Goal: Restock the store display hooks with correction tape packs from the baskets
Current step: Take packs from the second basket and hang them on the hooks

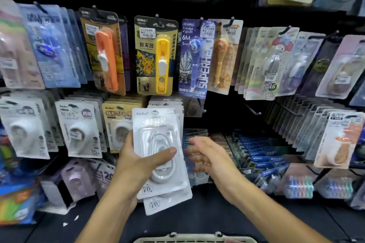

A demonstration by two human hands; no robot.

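Observation:
My left hand grips a small stack of white correction tape packs, thumb across the front blister, held upright in front of the middle display row. The packs are white cards marked "76" at the lower edge. More white packs of the same kind hang on the hook just behind the held stack. My right hand hovers just right of the stack with fingers spread and relaxed, holding nothing, slightly blurred. A pale basket rim shows at the bottom edge below my arms.
Hooks packed with stationery cards cover the wall: orange and yellow clip pushers above, white tape packs left, blue packs lower right. A bare hook juts out right of the stack. Boxes sit lower left.

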